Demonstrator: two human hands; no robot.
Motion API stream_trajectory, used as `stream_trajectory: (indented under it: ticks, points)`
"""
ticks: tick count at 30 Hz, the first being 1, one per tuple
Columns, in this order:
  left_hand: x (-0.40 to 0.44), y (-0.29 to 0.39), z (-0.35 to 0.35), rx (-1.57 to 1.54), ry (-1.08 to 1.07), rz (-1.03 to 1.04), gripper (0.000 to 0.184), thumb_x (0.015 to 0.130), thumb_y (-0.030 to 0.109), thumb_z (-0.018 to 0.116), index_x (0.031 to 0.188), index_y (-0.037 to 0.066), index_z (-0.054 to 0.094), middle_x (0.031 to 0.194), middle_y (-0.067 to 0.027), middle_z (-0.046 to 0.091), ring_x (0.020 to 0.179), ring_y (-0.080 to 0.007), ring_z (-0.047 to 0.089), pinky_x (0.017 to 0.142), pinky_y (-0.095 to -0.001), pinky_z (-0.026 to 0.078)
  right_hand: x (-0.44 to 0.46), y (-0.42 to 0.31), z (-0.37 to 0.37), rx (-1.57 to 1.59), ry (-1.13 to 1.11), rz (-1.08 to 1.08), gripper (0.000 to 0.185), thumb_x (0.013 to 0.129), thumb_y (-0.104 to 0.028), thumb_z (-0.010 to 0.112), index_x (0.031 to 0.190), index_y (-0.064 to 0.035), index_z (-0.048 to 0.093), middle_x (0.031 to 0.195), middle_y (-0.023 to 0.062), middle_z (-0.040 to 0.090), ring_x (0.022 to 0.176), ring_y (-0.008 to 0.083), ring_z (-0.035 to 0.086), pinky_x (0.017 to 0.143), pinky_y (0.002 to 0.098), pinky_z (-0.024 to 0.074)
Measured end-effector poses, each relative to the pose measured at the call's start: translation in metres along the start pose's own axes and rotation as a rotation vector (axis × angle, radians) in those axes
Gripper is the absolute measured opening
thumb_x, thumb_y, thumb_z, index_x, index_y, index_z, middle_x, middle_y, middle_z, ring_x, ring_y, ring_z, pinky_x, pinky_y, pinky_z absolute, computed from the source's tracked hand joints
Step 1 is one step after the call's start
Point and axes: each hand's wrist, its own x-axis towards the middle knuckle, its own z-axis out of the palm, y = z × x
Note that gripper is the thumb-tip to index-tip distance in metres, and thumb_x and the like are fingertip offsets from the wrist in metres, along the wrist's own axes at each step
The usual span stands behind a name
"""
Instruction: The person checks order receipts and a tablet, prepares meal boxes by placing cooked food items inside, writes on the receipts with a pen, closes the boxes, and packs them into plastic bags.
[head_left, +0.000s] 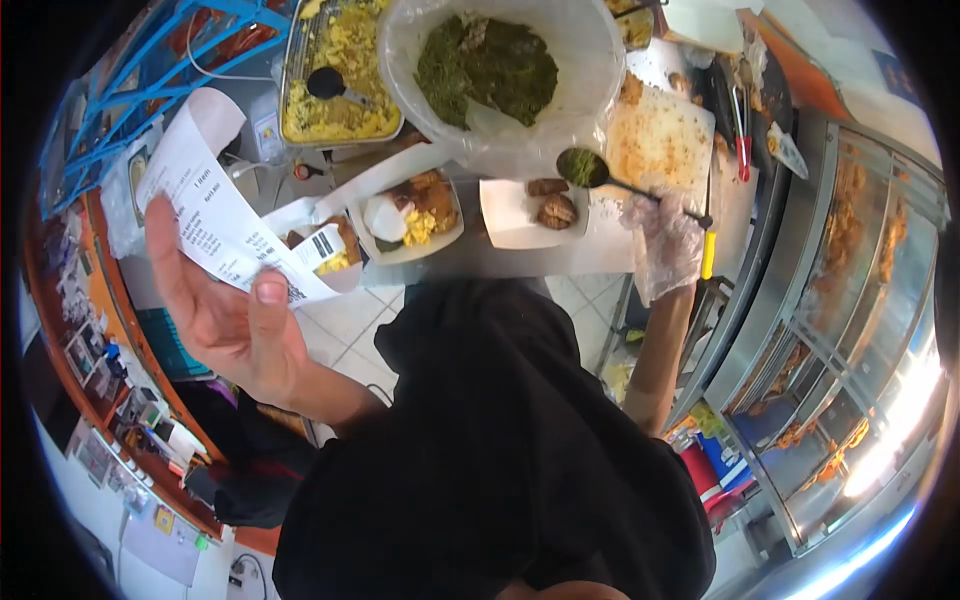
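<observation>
Pinching one receipt (215, 220), the left hand (232, 335) is near three trays (508, 222), while the right hand (664, 245) (gloved) clasps one spoon (600, 173).

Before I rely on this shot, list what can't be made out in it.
Head view: most fine print on the receipt, held in the left hand, is too small and blurred.
Head view: some food at the receipt's lower end is hidden behind the paper.
Head view: the plastic-lined tub is cut off by the top edge.
Head view: the right hand's exact finger placement on the black spoon is obscured by its crumpled glove.
</observation>
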Motion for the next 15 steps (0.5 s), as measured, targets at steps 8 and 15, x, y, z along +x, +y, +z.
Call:
stream_trajectory:
  ticks: [8, 15]
  points:
    - [-0.020, 0.007, 0.012, 0.048, -0.068, -0.002, 0.072, 0.076, -0.006, 0.066, 0.142, -0.007, 0.036, 0.148, -0.0218, 0.036, 0.136, -0.0289, 0.040, 0.114, -0.0416, 0.031, -0.027, 0.103, -0.053, -0.727, -0.316, 0.018, 0.019, 0.091, -0.011, 0.066, 0.101, 0.0048, 0.070, 0.092, 0.0126, 0.073, 0.084, 0.0152, 0.067, 0.082, 0.0289, 0.0524]
    - [-0.034, 0.018, 0.014, 0.048, -0.114, 0.011, 0.073, 0.077, -0.006, 0.066, 0.143, -0.007, 0.035, 0.149, -0.0223, 0.034, 0.136, -0.0284, 0.039, 0.113, -0.0406, 0.031, -0.038, 0.117, -0.065, -0.621, -0.180, 0.099, 0.026, 0.093, -0.013, 0.064, 0.108, 0.0085, 0.066, 0.093, 0.0148, 0.071, 0.086, 0.0209, 0.069, 0.082, 0.0320, 0.0547]
